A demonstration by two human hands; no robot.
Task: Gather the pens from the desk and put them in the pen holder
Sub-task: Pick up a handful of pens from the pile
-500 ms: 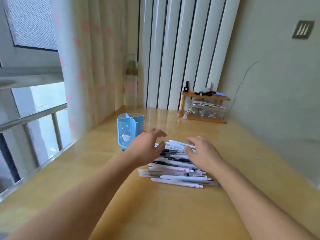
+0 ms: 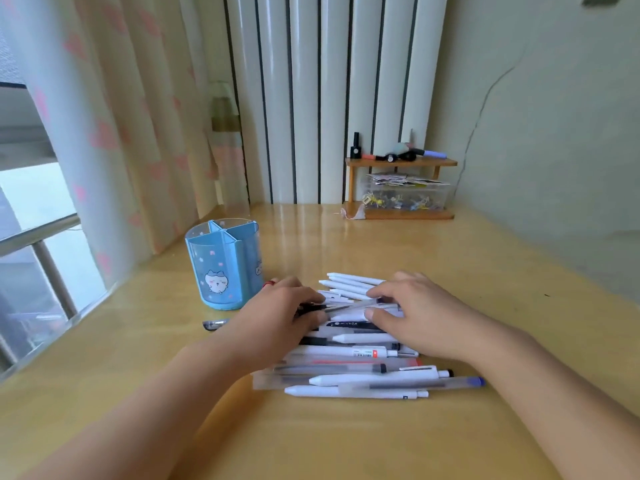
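Observation:
A pile of several pens (image 2: 363, 379), mostly white or clear, lies on the wooden desk (image 2: 346, 441) in front of me. The blue pen holder (image 2: 225, 265), divided into compartments with a cartoon face on it, stands upright and empty just left of the pile. My left hand (image 2: 280, 317) rests on the pile's left side, fingertips pinching the dark end of a clear pen (image 2: 346, 306). My right hand (image 2: 415, 310) covers the pile's right side, with index finger and thumb around that pen's other end. One dark pen (image 2: 214, 323) lies apart, near the holder's base.
A small wooden shelf (image 2: 401, 162) with markers on top and a clear box of clips (image 2: 405, 197) under it stands at the back against the radiator. A curtain (image 2: 114, 133) and a window are on the left, and a wall is on the right.
Both hands have come down onto the pile and their fingertips have closed around a clear pen. The view has moved closer to the desk.

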